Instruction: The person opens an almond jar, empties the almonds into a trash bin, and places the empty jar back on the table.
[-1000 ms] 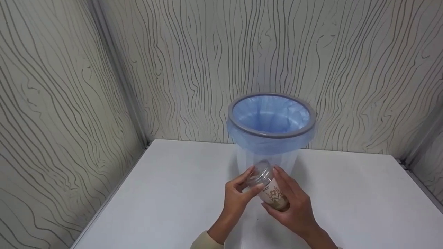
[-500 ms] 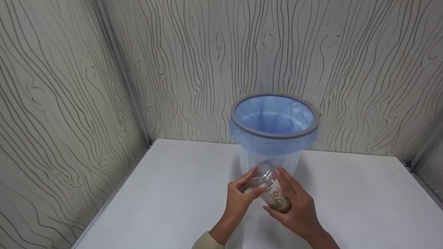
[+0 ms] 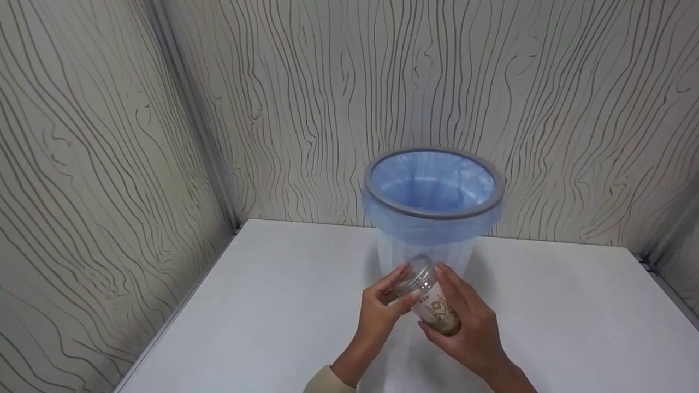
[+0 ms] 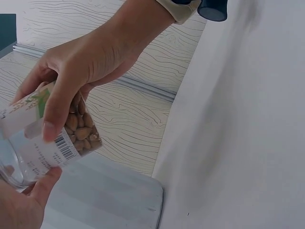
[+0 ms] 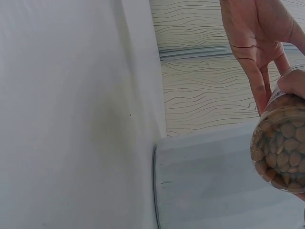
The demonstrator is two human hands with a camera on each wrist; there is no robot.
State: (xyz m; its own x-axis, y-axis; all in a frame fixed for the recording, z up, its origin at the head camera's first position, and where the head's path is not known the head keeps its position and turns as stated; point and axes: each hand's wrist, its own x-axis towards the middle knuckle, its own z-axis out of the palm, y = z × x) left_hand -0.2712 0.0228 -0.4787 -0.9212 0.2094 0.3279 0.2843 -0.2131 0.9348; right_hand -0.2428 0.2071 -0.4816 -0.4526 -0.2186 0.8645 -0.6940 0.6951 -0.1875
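Just in front of the lined bin, over the worktop, the right hand grips the tilted almond jar while the left hand fingers pinch its clear lid; a sudden release could spill almonds.

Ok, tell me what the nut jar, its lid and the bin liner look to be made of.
Nut jar: likely clear, glossy plastic, though glass can't be ruled out; the nuts show through its base, and a printed paper-like label wraps it.
Lid: transparent plastic by its look, see-through and shiny.
Bin liner: thin, pale blue plastic film, translucent and crinkled, folded over the grey rim, which looks like matte plastic.
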